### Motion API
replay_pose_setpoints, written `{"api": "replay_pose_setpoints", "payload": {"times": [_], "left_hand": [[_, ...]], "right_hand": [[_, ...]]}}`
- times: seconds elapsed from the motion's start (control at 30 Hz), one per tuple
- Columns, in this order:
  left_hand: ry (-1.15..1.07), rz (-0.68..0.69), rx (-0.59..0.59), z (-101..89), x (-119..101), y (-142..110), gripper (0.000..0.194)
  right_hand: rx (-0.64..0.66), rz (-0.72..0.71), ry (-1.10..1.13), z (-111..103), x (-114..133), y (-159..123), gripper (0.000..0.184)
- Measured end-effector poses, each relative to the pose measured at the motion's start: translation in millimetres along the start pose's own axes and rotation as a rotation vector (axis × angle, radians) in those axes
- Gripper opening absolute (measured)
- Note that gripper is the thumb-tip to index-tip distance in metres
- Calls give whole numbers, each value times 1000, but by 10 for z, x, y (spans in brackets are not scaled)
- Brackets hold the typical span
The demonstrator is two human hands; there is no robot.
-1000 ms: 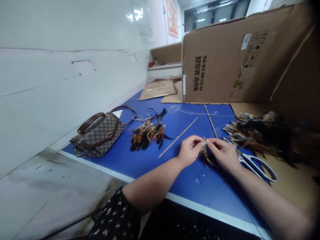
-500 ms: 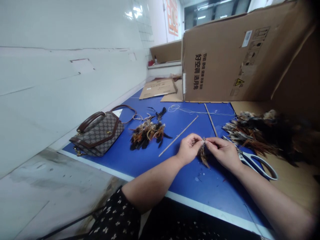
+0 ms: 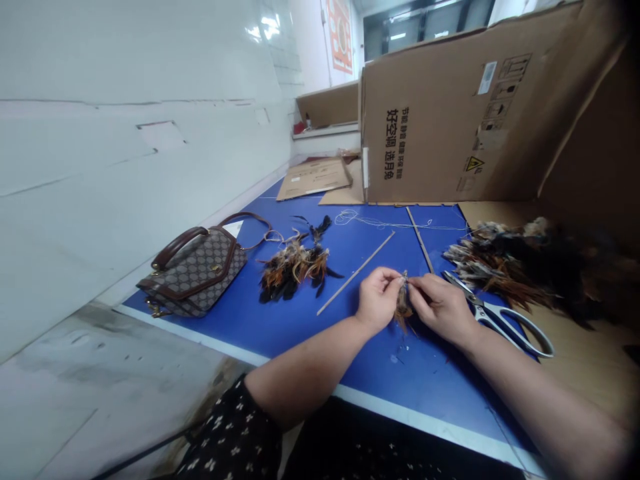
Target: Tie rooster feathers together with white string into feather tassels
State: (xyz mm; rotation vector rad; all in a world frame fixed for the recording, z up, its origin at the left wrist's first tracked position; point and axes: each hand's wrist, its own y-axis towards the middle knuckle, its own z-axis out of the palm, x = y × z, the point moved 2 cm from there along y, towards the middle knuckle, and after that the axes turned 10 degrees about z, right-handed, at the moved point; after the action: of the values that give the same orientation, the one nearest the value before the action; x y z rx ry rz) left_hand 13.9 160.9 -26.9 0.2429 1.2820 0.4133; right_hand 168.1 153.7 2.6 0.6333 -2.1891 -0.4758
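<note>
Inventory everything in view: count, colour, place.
Tabletop: 1, blue, centre
Small feather bunch: 1, brown, centre
Feather piles: 2, brown/black, left and right
Scissors: 1, white/dark, right
Thin strips: 2, greyish, centre
Thread: count unclear, pale, before box
Handbag: 1, brown, left
Large cardboard box: 1, brown, back right
Flat cardboard: at least 3, brown, back and right
Poster: 1, orange/white, background
Wall: 1, white, left
Sleeve: 1, black, lower left
Left hand: 1, bare, pinching feather bunch
Right hand: 1, bare, at feather bunch

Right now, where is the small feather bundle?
Head view, right of centre: the bundle is between the left hand and right hand, left of the scissors.
</note>
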Motion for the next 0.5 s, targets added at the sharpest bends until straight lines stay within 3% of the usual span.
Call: {"api": "replay_pose_setpoints", "payload": {"times": [0.2, 0.5], "left_hand": [[75, 23, 34, 20, 55, -43, 20], [311, 41, -28, 4, 95, -45, 8]], "right_hand": [[26, -16, -77, 28, -77, -24, 15], [70, -106, -102, 111, -66, -59, 19]]}}
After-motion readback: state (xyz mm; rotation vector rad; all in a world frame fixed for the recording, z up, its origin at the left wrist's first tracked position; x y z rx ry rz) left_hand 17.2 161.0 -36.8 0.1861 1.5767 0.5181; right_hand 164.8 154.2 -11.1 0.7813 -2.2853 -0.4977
